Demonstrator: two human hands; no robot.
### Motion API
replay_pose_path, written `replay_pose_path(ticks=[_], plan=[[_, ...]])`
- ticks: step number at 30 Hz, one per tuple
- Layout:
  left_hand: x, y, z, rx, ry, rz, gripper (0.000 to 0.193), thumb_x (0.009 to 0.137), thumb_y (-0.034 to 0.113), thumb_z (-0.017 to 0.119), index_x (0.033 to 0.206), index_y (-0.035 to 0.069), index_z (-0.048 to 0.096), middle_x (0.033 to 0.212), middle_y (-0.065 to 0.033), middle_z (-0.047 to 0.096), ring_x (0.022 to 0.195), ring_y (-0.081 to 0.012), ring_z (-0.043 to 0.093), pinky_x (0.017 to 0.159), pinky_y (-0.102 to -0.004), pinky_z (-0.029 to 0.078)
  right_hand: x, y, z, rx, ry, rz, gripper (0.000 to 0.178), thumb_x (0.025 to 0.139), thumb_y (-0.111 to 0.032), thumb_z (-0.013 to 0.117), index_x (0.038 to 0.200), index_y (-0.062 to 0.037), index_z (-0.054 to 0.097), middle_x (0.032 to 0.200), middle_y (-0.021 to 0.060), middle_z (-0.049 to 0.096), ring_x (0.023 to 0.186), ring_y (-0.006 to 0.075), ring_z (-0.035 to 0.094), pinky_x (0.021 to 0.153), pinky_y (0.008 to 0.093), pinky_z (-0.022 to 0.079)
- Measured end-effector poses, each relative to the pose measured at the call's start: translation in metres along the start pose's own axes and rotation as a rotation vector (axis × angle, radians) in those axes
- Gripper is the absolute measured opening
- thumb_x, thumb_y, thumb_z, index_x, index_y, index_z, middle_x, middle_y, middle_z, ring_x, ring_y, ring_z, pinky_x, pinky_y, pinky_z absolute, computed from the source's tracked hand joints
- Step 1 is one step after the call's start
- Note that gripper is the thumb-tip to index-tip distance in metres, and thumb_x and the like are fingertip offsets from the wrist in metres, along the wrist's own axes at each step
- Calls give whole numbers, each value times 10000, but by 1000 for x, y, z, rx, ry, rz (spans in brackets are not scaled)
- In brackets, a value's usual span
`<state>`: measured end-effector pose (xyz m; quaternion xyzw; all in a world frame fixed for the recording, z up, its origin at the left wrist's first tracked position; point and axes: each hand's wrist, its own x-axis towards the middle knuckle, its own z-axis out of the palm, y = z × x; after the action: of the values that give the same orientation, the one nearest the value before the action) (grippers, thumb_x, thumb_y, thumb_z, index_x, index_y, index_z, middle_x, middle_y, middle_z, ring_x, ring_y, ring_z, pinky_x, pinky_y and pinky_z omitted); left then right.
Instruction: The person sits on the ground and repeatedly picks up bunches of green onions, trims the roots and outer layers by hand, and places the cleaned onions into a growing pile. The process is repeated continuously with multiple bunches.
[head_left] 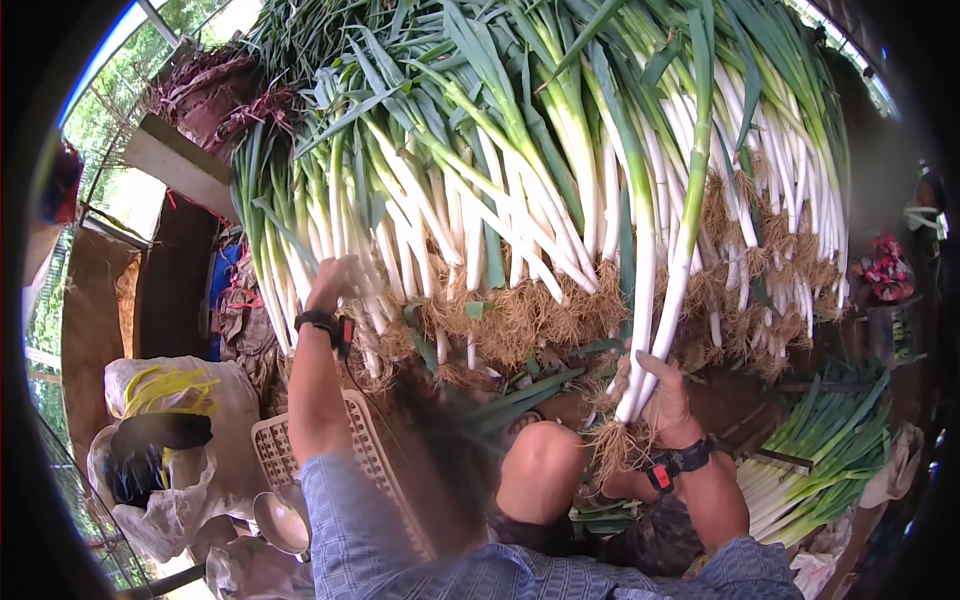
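Just beyond the left hand, the heaped leeks lie lengthwise away from the person, roots nearest; that hand's fingers are blurred among them, and whether they grip one I cannot tell. Further right, two long leeks rise from the right hand, leaves up and away, roots hanging below it; its fingers wrap both white shanks just above the roots.
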<state>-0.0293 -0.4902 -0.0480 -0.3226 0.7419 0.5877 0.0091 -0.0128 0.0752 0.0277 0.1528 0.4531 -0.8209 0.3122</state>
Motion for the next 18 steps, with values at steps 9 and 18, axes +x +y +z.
replay_pose_path(ticks=[9,18], plan=[[-94,23,47,310,243,-46,639,980,571,537,1109,-53,592,798,-124,652,731,-228,647,630,-339,536,-12,-2,28,-35,-69,-31,423,940,-165,685,1308,-19,537,939,116,677,768,197,698,633,387,628],[-364,35,274,-571,-204,67,206,1017,213,606,1057,12,635,879,5,624,755,-67,549,651,-247,460,-37,-9,46,-471,-99,-193,250,903,-128,736,1071,20,624,864,79,693,719,150,684,624,314,588]])
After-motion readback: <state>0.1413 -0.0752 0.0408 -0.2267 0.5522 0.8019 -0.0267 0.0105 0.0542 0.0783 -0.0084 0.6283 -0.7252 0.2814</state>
